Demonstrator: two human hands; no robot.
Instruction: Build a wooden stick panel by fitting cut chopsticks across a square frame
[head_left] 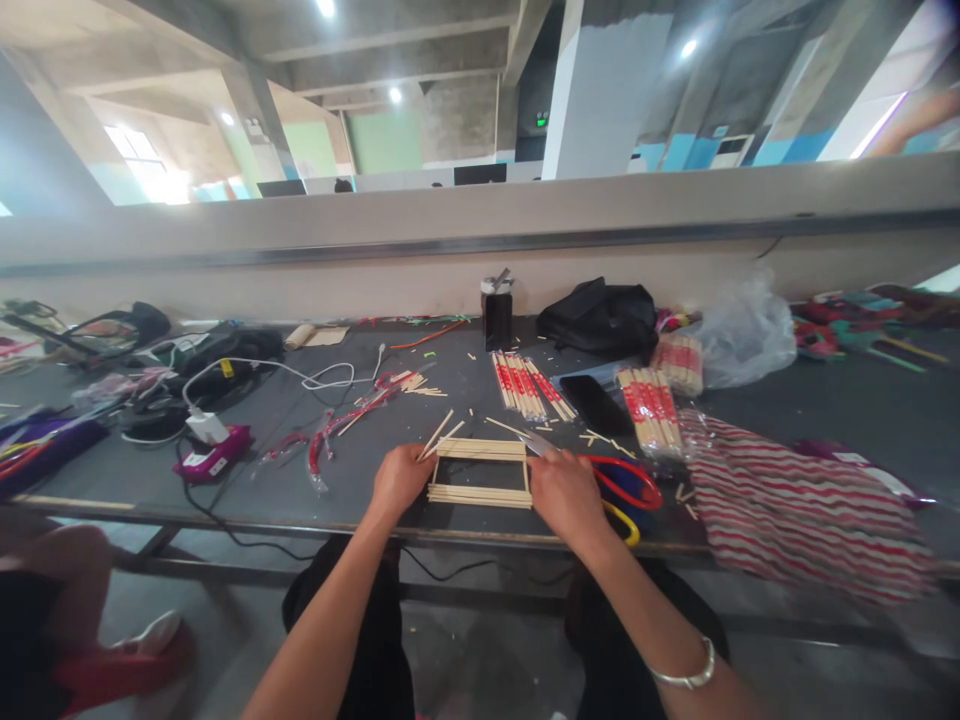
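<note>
A small rectangular frame of pale wooden sticks (480,495) lies on the dark table between my hands. My left hand (401,482) is closed at its left side, with a couple of thin wooden sticks (439,435) poking up from the fingers. At the right side of the frame, my right hand (568,495) is closed around the blade part of a pair of scissors (630,480). The metal tip shows ahead of the fingers, while a red handle loop sticks out behind the hand. A yellow loop (626,522) lies below it, partly hidden.
Red-labelled bundles of sticks (649,405), a black phone (596,403) and striped cloth (806,500) lie to the right. A black bag (600,315) and dark container (497,315) stand behind. Leftward are a purple power strip (214,455), cables and red wrappers (319,450).
</note>
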